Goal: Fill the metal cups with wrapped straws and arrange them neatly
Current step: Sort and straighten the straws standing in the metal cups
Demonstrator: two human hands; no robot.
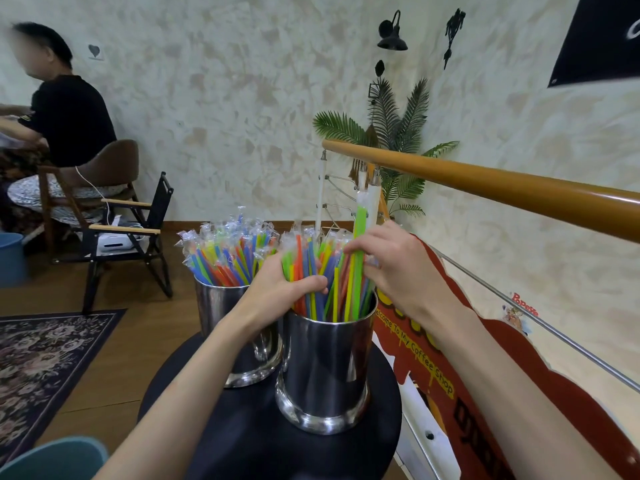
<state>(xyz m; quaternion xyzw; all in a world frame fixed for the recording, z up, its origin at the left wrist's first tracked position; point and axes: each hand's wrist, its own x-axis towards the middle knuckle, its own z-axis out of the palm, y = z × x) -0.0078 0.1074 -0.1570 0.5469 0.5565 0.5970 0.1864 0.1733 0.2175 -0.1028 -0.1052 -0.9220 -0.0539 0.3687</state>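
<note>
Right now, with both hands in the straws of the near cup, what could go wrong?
The green straw pinched by the right hand stands higher than the others; pushing it down may bend it. The left hand grips the bundle, so a pull could tip the near cup, which stands close to the round table's edge.

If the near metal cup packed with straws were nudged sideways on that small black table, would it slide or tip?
The near metal cup probably slides before tipping: its flared base looks broad. It stands close to the black table edge, so a sideways shove seems risky. The tall straws likely add little weight; the left hand steadies them.
</note>
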